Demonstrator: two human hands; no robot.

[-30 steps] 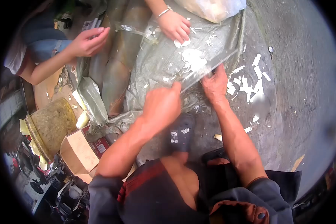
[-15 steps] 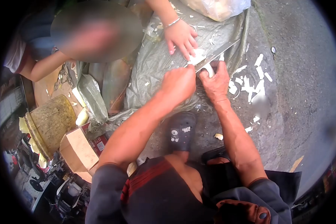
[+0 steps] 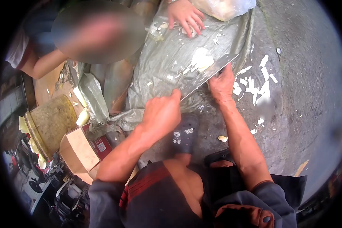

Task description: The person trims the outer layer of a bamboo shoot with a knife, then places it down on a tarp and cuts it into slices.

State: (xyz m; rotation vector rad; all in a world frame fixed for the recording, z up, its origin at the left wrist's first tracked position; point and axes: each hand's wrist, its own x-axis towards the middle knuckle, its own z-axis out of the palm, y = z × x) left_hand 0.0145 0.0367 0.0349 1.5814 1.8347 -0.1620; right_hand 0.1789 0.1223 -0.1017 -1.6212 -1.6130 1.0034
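My left hand (image 3: 161, 114) is closed round the near end of a long, wide-bladed knife (image 3: 207, 78). The blade slants up to the right above a grey plastic sheet (image 3: 148, 72). Close behind the blade's far half is my right hand (image 3: 222, 84), its fingers curled and partly hidden by the metal; what they hold cannot be made out. White shavings (image 3: 202, 59) lie heaped on the sheet just beyond the blade. To the right, several white strips (image 3: 265, 73) are scattered on the ground.
Another person's hand (image 3: 186, 17) rests spread on the sheet at the top, beside a clear bag (image 3: 226, 8). That person's other forearm (image 3: 51, 62) reaches in at left. A yellow bucket (image 3: 53, 123) and an open cardboard box (image 3: 79, 152) stand at lower left.
My left hand moved forward to the right, then back down left with the knife. The white piece seen in my right hand is no longer visible. The other person's hand moved up the sheet.
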